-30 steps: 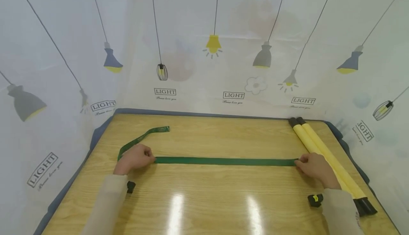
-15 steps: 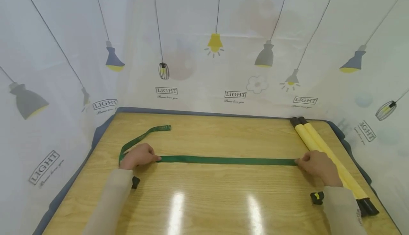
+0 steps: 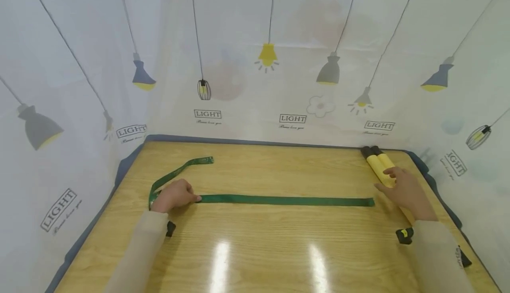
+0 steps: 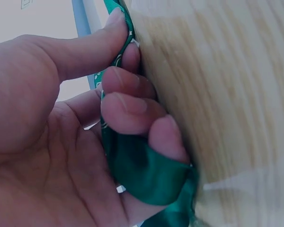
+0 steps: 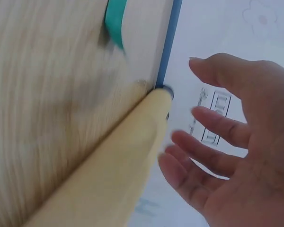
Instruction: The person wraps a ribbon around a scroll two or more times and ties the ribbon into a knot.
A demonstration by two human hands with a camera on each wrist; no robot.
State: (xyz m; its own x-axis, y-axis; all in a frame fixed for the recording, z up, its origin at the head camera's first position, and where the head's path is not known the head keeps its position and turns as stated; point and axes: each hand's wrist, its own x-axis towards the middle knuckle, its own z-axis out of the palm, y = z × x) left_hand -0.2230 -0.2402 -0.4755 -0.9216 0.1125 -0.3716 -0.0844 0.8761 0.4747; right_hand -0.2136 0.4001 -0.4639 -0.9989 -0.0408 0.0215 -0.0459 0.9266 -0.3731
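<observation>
A long green ribbon (image 3: pixel 287 200) lies stretched straight across the wooden table, its right end loose. My left hand (image 3: pixel 175 194) pinches it between thumb and fingers near the left side. In the left wrist view, a slack loop of the ribbon (image 4: pixel 144 175) runs through the curled fingers and over the palm. Beyond that hand, the ribbon's other end bends back toward the wall. My right hand (image 3: pixel 408 195) is off the ribbon, fingers loosely spread and holding nothing. It hovers over two yellow tubes (image 3: pixel 376 164) with black ends, hiding much of them in the head view.
The wooden table (image 3: pixel 259 248) has a blue edging (image 3: pixel 247 142) along its back. A white wall sheet (image 3: pixel 247 27) printed with hanging lamps surrounds it on three sides. Both tubes lie slantwise along the right side of the table.
My right hand has let go of the ribbon's right end, opened, and moved up and right over the yellow tubes. My left hand slid slightly right early on and keeps its pinch.
</observation>
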